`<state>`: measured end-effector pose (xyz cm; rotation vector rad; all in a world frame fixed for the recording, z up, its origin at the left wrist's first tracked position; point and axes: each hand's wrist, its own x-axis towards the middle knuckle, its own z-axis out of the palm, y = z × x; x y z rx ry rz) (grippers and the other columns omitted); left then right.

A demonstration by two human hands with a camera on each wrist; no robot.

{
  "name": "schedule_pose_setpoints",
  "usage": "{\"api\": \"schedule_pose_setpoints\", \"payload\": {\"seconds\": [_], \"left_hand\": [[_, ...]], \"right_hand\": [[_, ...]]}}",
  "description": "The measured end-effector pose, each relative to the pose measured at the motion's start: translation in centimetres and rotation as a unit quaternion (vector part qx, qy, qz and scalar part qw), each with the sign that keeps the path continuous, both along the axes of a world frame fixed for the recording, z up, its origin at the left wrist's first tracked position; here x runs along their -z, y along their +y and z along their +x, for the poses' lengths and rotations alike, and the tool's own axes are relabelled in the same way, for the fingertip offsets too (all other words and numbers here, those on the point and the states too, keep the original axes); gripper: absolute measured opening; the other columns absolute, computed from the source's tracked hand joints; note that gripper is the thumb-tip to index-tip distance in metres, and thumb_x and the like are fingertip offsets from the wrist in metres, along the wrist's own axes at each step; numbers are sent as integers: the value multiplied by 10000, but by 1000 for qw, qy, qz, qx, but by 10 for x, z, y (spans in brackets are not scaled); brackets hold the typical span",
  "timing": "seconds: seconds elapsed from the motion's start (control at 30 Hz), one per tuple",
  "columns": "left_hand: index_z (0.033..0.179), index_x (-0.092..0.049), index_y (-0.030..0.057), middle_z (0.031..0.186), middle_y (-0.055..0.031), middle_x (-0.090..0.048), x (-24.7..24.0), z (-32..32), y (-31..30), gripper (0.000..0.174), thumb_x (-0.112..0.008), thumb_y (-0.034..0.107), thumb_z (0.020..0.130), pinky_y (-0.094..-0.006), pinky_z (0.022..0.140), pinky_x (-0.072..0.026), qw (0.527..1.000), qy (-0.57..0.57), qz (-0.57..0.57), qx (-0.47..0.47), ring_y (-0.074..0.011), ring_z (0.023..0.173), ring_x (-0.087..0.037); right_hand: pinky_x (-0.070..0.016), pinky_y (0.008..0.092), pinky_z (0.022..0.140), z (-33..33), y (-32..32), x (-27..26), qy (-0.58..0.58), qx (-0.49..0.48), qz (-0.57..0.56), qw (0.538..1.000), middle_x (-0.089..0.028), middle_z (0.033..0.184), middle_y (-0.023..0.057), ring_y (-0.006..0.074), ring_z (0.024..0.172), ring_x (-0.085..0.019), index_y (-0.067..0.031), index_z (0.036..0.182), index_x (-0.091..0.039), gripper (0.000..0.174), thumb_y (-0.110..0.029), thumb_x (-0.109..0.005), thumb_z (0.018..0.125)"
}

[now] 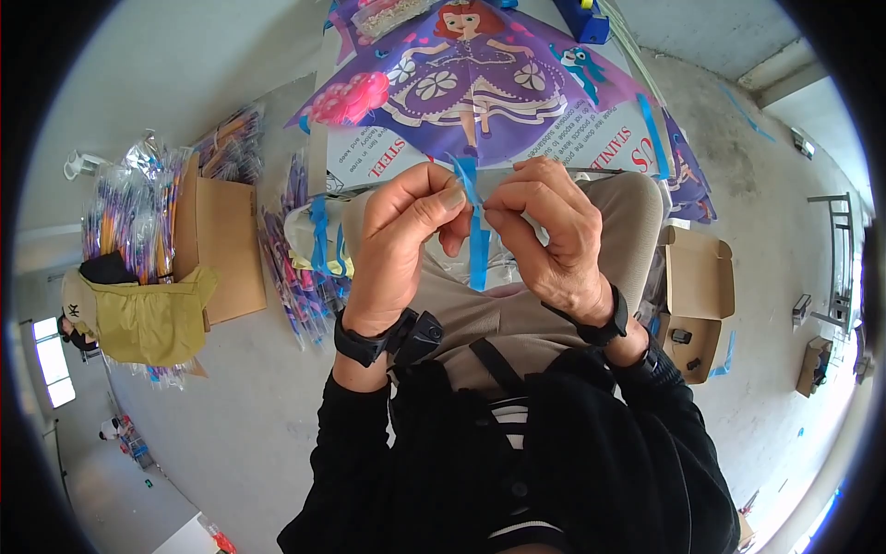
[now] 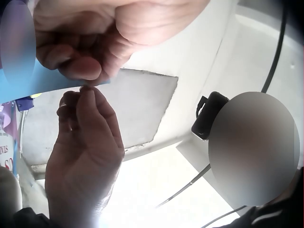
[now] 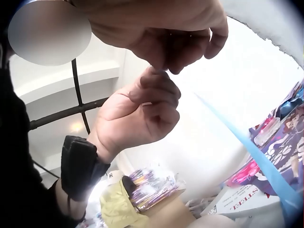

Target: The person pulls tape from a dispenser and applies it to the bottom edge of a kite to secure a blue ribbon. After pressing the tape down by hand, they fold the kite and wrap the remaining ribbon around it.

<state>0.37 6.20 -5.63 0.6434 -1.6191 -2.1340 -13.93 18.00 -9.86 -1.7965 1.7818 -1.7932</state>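
Observation:
A narrow blue ribbon-like strip [image 1: 478, 254] hangs between my two hands, over the lap. My left hand [image 1: 406, 235] pinches it between thumb and curled fingers. From the other side, the thumb and fingertips of my right hand [image 1: 552, 222] pinch at its edge. Seen from the left wrist, the strip [image 2: 33, 85] runs into the left fingers, with the right hand [image 2: 85, 147] meeting them below. The right wrist view has both hands' fingertips close together and a blue strip [image 3: 259, 154] slanting at the right. Just beyond the hands lies a purple sheet [image 1: 512, 111] printed with a cartoon princess.
The sheet lies on a white board [image 1: 355, 166] with red lettering. A blue tape dispenser [image 1: 586, 20] stands at its far end. On the left are a cardboard box [image 1: 231, 245] and plastic-wrapped bundles [image 1: 134, 212]; on the right, an open small carton [image 1: 699, 277].

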Motion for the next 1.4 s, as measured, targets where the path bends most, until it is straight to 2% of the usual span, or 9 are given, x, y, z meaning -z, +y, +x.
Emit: {"api": "schedule_pose_setpoints", "payload": {"seconds": [0.43, 0.63, 0.73, 0.8, 0.83, 0.93, 1.0, 1.1, 1.4], "left_hand": [[823, -565, 45, 693, 2, -507, 4, 1, -3, 243, -584, 228, 981, -233, 556, -311, 1000, -1, -15, 10, -77, 608, -422], [877, -651, -4, 746, -12, -594, 6, 1, 3, 196, -618, 159, 980, -207, 570, -383, 997, 43, 35, -57, -64, 633, -509], [918, -680, -12, 791, -43, -650, 9, -2, 11, 73, -695, 60, 910, -227, 581, -450, 980, 26, -172, -97, -93, 676, -592], [912, -699, 3, 814, -55, -674, 10, -5, 12, 92, -739, -26, 834, -239, 576, -471, 885, 19, -447, -129, -114, 681, -623], [891, -704, 18, 830, -65, -683, 8, -7, 14, 91, -746, -17, 817, -245, 568, -472, 876, 5, -462, -140, -133, 658, -626], [900, -686, -42, 833, -62, -666, 9, -9, 14, 79, -717, -65, 831, -235, 639, -467, 887, -24, -444, -127, -101, 698, -587], [897, -684, -46, 827, -66, -674, 9, -10, 14, 71, -712, -64, 834, -234, 648, -476, 895, -24, -428, -124, -103, 703, -602], [898, -680, -54, 816, -71, -686, 11, -11, 15, 58, -700, -62, 844, -232, 671, -495, 904, -33, -410, -119, -109, 719, -633], [897, -670, -49, 791, -80, -687, 18, -11, 16, 55, -686, -67, 848, -245, 634, -506, 919, -35, -375, -117, -129, 688, -649]], "right_hand": [[-444, 390, 666, 8, -16, 4, 65, 63, -93, 992, -615, 803, 75, 300, 731, -567, -24, 922, -658, 255, 80, -695, 692], [-486, 282, 629, 20, -5, -5, -295, 49, 77, 951, -669, 774, 91, 158, 696, -626, 27, 925, -692, 118, 11, -706, 810], [-501, 249, 644, 19, -5, -8, -483, 14, 123, 867, -702, 775, 102, 99, 691, -626, 34, 957, -704, 127, -28, -707, 846], [-497, 249, 638, 20, -6, -5, -433, 35, 142, 889, -706, 775, 105, 83, 692, -623, 39, 971, -703, 146, -36, -712, 845], [-497, 249, 638, 22, -6, -4, -434, 34, 143, 889, -706, 775, 105, 83, 692, -623, 39, 971, -703, 146, -36, -712, 845], [-497, 278, 629, 26, -8, -2, -305, 81, 93, 944, -669, 733, 105, 145, 660, -620, 33, 942, -699, 127, -16, -701, 826], [-506, 336, 668, 24, -9, 1, -85, 126, 29, 988, -617, 724, 97, 237, 662, -596, 22, 908, -681, 139, 34, -675, 769], [-528, 359, 719, 20, -14, 5, 110, 181, -48, 976, -603, 753, 100, 275, 676, -592, 20, 900, -664, 220, 94, -680, 693], [-530, 455, 798, 20, -15, 8, 192, 198, -45, 960, -589, 746, 82, 258, 666, -575, 20, 883, -653, 232, 74, -698, 662]]}}
